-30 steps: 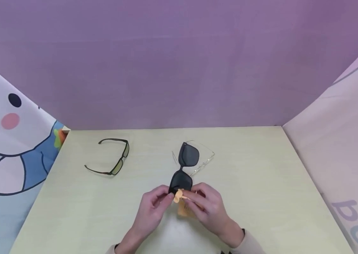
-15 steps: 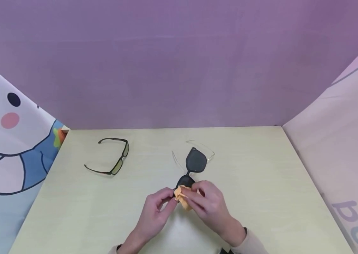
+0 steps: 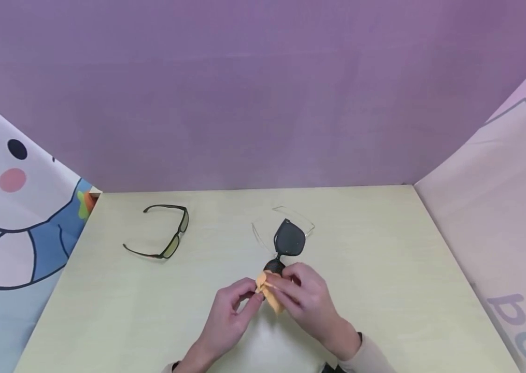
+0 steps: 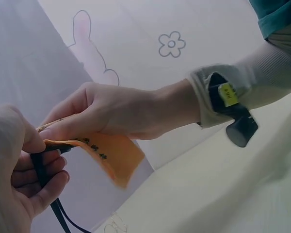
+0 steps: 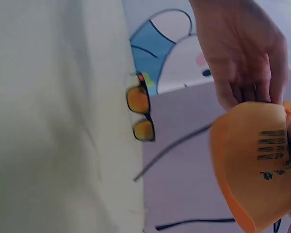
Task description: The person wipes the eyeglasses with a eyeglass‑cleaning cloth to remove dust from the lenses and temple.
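Observation:
Black sunglasses are held above the table, far lens angled up and away from me. My left hand pinches their near end between thumb and fingers. With the right hand I pinch an orange cloth over the near lens, which it partly hides. In the left wrist view the cloth hangs below my right fingers and carries dark print. The right wrist view shows the cloth close up, with the dark temples of the sunglasses sticking out past it.
Thin metal-framed eyeglasses lie behind the sunglasses, partly covered by them. Black-framed glasses with yellowish lenses rest open at the table's left. A purple backdrop rises at the table's far edge, with printed cloth walls on both sides.
The sunglasses have shifted a little right and towards me, and their near lens is more covered. The cloth has moved from the frame's end onto that lens. Both hands keep their grip.

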Tool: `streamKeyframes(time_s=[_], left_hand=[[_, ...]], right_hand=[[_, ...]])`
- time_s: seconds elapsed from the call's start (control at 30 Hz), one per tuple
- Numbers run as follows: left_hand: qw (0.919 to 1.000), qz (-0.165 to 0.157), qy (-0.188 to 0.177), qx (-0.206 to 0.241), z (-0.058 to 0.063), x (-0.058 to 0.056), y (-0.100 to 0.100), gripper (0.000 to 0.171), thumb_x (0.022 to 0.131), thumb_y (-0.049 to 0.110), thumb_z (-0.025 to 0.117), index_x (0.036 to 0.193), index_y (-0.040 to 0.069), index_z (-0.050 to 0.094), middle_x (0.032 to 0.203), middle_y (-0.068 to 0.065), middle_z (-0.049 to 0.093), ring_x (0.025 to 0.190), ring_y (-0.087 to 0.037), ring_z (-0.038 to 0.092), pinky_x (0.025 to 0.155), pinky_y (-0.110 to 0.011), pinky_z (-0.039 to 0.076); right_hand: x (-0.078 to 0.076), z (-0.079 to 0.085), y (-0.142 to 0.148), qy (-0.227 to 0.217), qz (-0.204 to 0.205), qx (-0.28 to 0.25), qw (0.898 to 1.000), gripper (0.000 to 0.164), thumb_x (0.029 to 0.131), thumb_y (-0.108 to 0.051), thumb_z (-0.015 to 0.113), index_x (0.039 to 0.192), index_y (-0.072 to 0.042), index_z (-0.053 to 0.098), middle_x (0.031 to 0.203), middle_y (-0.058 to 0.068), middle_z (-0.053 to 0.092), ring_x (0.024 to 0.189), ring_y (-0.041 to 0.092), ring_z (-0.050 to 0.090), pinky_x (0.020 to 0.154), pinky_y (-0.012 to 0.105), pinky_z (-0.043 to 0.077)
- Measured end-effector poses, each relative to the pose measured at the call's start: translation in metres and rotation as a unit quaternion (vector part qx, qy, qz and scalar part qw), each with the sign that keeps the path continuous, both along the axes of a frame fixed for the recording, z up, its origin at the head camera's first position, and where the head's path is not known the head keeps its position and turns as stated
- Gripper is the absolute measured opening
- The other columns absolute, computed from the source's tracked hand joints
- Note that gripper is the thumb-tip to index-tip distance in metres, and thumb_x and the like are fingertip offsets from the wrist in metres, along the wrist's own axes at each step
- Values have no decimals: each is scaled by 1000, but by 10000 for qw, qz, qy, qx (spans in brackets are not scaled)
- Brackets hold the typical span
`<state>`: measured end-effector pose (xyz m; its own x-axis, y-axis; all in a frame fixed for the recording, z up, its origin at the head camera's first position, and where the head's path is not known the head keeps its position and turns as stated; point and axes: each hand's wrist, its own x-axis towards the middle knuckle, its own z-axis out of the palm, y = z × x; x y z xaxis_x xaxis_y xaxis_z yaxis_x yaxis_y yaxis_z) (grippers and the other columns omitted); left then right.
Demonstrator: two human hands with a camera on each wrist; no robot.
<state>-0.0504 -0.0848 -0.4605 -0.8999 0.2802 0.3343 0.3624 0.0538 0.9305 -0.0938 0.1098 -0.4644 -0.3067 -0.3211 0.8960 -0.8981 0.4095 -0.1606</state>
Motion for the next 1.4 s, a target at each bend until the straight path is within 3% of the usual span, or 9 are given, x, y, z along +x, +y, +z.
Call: streamKeyframes(time_s=[0.07,0.2,0.33,0.5,0.77,0.93,1.07,1.23,1.4], left_hand=[[10000,45,42,-23,0,0,-1,17,98,-6,60,104,3,73,100,-8,74,93,-15,69,85,-30,61],[10000,32,-23,3,1,-1,-1,15,99,-5,61,102,3,73,99,-9,74,92,-15,69,85,-29,61],[9998,-15,-194,37,2,-1,0,12,100,-2,62,100,3,73,97,-9,74,90,-14,69,83,-30,61],[9996,-9,-281,-26,1,2,0,12,100,0,62,100,4,73,97,-7,74,89,-11,68,83,-29,61],[9999,72,78,8,-1,2,-2,16,96,-8,61,100,3,72,97,-9,73,91,-13,67,84,-29,61],[10000,20,-93,20,-2,1,-2,14,98,-5,61,101,3,72,98,-9,73,91,-15,69,84,-29,61],[9998,0,-215,38,-1,1,0,13,99,-3,62,101,2,73,98,-9,74,91,-14,69,84,-30,62],[9997,6,-262,7,1,0,1,13,99,-2,62,101,3,73,97,-8,74,92,-12,68,85,-30,62],[9998,39,-193,22,2,-1,2,13,99,-3,61,101,3,73,98,-9,74,90,-18,69,84,-29,61]], right_hand=[[2,0,-2,56,124,85,9999,25,104,-20,64,99,-2,80,87,6,57,68,13,48,58,15,41],[-1,2,-1,44,-32,55,10000,26,104,-22,64,99,-3,81,86,5,58,69,13,49,58,18,41],[-7,6,4,-250,-225,-159,9993,26,103,-22,65,99,-1,80,85,5,58,68,13,48,57,19,39],[-6,4,5,-523,-142,-273,9982,26,103,-21,66,102,1,80,85,4,56,67,12,48,56,16,41],[6,-5,-4,-97,72,-31,9999,25,103,-21,65,96,-1,80,85,5,57,67,12,50,58,16,43],[2,-2,0,6,-187,-59,9998,26,103,-23,65,97,-3,81,84,5,59,68,14,49,58,21,42],[-4,1,5,-215,-322,-211,9990,26,103,-23,66,100,-1,80,84,4,58,67,14,48,58,22,40],[-3,1,6,-355,-345,-290,9984,26,103,-22,66,101,0,80,84,5,58,68,14,50,58,22,42],[1,0,4,-202,-211,-259,9992,26,103,-21,66,97,0,80,84,5,59,67,13,50,58,19,43]])
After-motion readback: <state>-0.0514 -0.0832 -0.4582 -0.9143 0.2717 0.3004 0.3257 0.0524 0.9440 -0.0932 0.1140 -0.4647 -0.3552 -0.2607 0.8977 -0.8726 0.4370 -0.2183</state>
